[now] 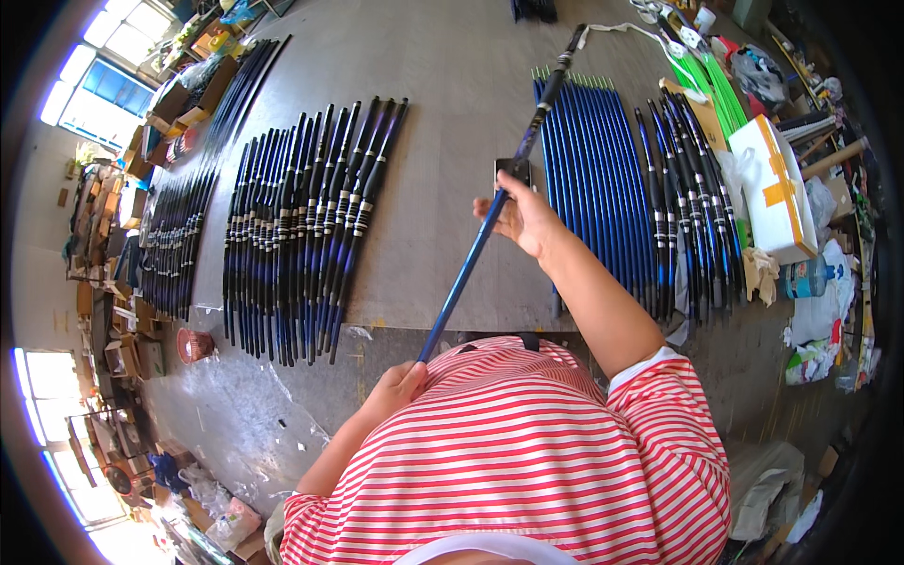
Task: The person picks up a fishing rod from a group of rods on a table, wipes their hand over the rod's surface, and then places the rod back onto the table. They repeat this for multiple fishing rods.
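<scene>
A telescopic fishing rod (461, 274) slants across my front, with a glossy blue section near me and a dark, patterned section farther off. My left hand (394, 390) is closed round its near end, close to my waist. Higher up, my right hand (529, 218) has its thumb and fingers on the blue section. Just beyond the right fingers a small dark square piece (525, 176) lies at the rod; what it is I cannot make out. The far end of the rod meets a white strap (626, 27).
Rows of dark rods (292, 217) lie left on the grey table (452, 188). Right of my rod are blue rod blanks (603, 179) and more dark rods (692, 188). A white foam box (767, 188) stands at the right. A red basket (195, 345) is on the floor.
</scene>
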